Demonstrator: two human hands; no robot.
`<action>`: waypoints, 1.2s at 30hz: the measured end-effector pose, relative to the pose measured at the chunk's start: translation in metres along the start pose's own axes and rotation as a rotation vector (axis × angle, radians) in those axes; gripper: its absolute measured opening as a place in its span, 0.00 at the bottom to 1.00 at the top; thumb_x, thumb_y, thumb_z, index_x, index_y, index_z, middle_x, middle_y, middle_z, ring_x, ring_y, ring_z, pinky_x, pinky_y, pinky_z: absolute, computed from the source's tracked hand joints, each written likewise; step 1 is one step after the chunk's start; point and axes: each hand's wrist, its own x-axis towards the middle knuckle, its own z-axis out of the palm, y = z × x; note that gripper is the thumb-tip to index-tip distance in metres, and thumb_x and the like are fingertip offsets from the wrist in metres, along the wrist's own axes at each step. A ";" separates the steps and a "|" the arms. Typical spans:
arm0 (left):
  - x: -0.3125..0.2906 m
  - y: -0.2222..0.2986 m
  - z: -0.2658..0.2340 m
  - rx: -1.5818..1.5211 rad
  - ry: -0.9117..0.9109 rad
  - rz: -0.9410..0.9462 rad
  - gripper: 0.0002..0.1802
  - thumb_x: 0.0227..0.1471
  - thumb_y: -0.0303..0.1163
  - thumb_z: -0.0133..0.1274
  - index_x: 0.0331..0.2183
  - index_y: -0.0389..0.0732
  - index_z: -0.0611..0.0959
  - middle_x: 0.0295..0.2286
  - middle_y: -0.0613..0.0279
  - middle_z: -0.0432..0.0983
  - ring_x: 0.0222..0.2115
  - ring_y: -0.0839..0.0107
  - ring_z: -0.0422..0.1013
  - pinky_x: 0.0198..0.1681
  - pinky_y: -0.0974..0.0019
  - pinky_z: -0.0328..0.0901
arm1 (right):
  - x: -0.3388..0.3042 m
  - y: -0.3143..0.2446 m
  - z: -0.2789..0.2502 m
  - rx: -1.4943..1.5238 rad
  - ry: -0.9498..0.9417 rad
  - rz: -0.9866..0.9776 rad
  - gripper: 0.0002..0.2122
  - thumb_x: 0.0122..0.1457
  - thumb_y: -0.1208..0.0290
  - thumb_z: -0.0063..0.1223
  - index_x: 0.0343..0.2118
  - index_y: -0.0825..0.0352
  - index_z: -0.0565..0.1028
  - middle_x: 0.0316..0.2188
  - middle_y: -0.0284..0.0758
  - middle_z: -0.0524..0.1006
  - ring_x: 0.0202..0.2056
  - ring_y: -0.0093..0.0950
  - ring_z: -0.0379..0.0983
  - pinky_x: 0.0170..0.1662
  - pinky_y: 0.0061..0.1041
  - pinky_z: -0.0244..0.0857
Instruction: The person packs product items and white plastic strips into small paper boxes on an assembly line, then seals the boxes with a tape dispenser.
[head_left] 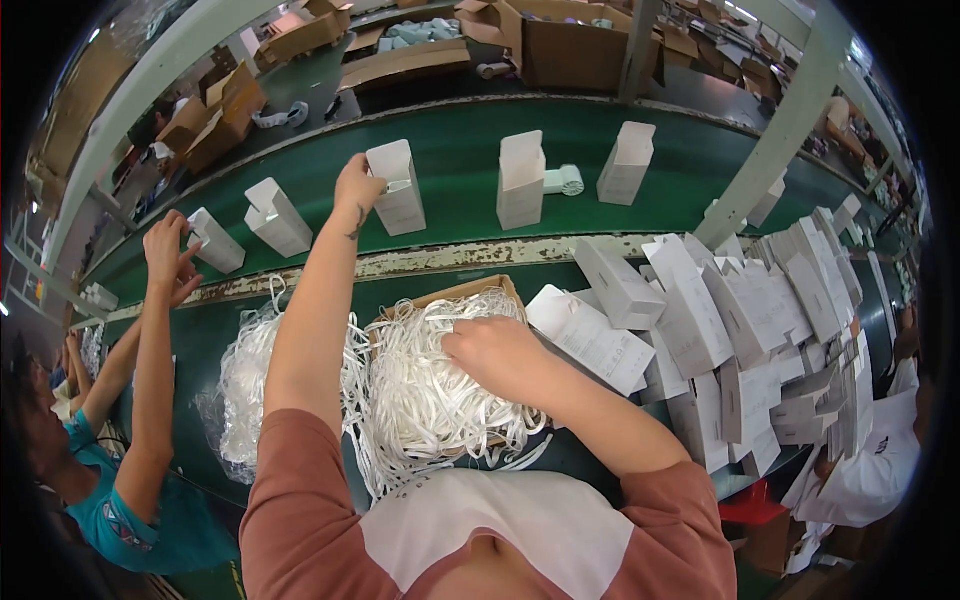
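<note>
My left hand [359, 187] is stretched forward to the green belt, its fingers closed at the open top of an upright white carton [402, 205]. Whether anything small is also in those fingers is hidden. Closer to me, my right hand [494, 352] rests on a tangled heap of flat white straps [430, 400], fingers curled down into it. The fingertips are covered, but they look closed on some straps. The heap fills a shallow brown cardboard box [510, 289] and spills over its left side. A clear plastic bag [240, 400] with more white straps lies left of it.
Other open white cartons [520, 195] stand along the green belt [450, 150]; a pale rolled item [568, 180] lies beside one. White cartons [690, 310] are piled at my right. A co-worker's hands [168, 250] work at a carton on the left. A post [775, 140] rises at right.
</note>
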 end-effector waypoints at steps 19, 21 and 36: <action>-0.040 0.073 0.088 -0.498 -0.392 0.348 0.42 0.35 0.30 0.60 0.52 0.36 0.60 0.42 0.50 0.69 0.45 0.62 0.65 0.48 0.65 0.60 | -0.024 0.010 -0.099 0.818 0.567 0.185 0.08 0.49 0.85 0.45 0.31 0.71 0.76 0.26 0.30 0.72 0.26 0.15 0.68 0.26 0.12 0.62; -0.050 0.083 0.073 -0.422 -0.439 0.334 0.37 0.36 0.29 0.60 0.50 0.35 0.64 0.40 0.52 0.70 0.43 0.64 0.66 0.47 0.66 0.61 | -0.028 0.014 -0.105 0.806 0.528 0.231 0.08 0.49 0.85 0.46 0.30 0.71 0.76 0.26 0.31 0.73 0.26 0.15 0.68 0.27 0.12 0.62; -0.147 0.119 -0.014 -0.137 -0.366 0.746 0.31 0.37 0.31 0.58 0.46 0.36 0.68 0.42 0.51 0.68 0.44 0.60 0.65 0.47 0.65 0.59 | -0.023 0.021 -0.097 1.140 1.022 0.045 0.05 0.51 0.84 0.48 0.31 0.71 0.72 0.34 0.37 0.73 0.31 0.20 0.69 0.38 0.17 0.64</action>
